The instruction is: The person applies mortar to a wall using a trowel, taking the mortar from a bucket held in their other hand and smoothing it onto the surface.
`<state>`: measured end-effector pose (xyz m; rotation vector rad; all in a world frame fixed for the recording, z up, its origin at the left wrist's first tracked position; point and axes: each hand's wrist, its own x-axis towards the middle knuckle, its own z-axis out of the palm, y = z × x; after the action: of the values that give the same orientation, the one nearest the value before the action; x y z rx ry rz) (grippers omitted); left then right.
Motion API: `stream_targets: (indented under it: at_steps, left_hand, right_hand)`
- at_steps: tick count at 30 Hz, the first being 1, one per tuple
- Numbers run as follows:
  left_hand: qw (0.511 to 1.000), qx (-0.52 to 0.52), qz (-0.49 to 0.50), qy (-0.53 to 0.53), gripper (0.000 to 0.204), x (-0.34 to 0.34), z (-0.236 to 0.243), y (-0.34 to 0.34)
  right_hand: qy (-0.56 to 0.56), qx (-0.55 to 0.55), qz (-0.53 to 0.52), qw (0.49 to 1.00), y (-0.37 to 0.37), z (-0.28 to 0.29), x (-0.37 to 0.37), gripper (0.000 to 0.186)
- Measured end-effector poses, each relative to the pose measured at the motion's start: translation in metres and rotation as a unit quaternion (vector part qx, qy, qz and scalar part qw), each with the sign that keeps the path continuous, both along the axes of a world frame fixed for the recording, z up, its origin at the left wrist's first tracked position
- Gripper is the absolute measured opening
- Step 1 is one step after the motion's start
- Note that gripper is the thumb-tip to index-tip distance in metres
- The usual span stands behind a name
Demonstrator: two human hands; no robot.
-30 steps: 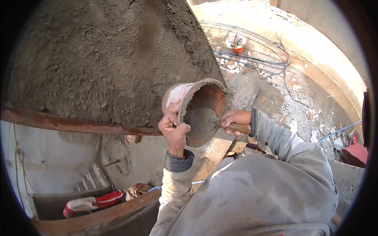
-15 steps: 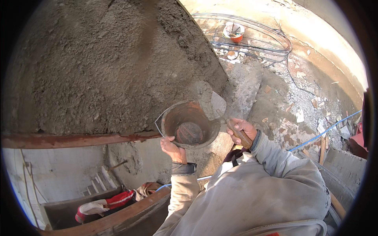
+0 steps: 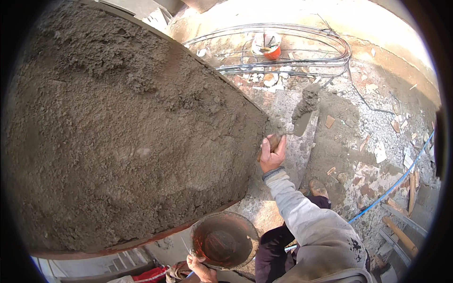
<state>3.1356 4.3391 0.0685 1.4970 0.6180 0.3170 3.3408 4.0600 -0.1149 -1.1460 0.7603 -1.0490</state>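
Note:
My right hand (image 3: 272,154) is closed around the wooden handle of a trowel (image 3: 302,123), held out beyond the corner of a broad grey mortar surface (image 3: 141,127). A lump of wet mortar (image 3: 306,101) clings to the blade. Lower down, my left hand (image 3: 202,269) grips the near-left rim of a round bucket (image 3: 252,226), which is tilted so its opening faces up toward me. The bucket's inside is smeared with mortar, with reddish streaks at the bottom. Its wire handle shows at the left side.
A reddish-brown board (image 3: 141,242) edges the mortar surface on the near side. Beyond lie coiled dark cables (image 3: 342,52) around an orange-and-white bucket (image 3: 272,53) holding tools. Rubble (image 3: 380,151), a blue hose (image 3: 391,186) and loose wood pieces (image 3: 401,236) lie to the right.
My right hand has swung the mortar-laden trowel up and away from the bucket's mouth. The bucket, still in my left hand, sits lower in the picture, and the view has shifted.

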Motion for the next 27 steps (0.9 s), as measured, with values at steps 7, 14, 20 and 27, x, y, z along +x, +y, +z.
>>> stream_targets:
  at_steps: [7,14,20,27]
  left_hand:
    - [0.993,-0.113,-0.004,0.022,0.02,-0.012,-0.031,-0.019]
    - [0.997,-0.066,0.022,0.033,0.018,-0.018,0.017,-0.036]
    - [0.997,-0.076,0.026,0.023,0.018,-0.02,0.063,-0.05]
    - [0.992,-0.121,0.023,0.02,0.018,-0.025,0.076,-0.06]
  right_hand:
    - [-0.036,-0.266,0.254,0.929,0.049,-0.023,0.012,0.051]
    - [-0.061,0.403,0.231,0.884,0.001,0.031,0.128,0.016]
    - [-0.197,0.445,0.239,0.84,0.016,0.196,0.133,0.012]
    - [-0.322,0.404,0.366,0.774,0.006,0.304,0.089,0.016]
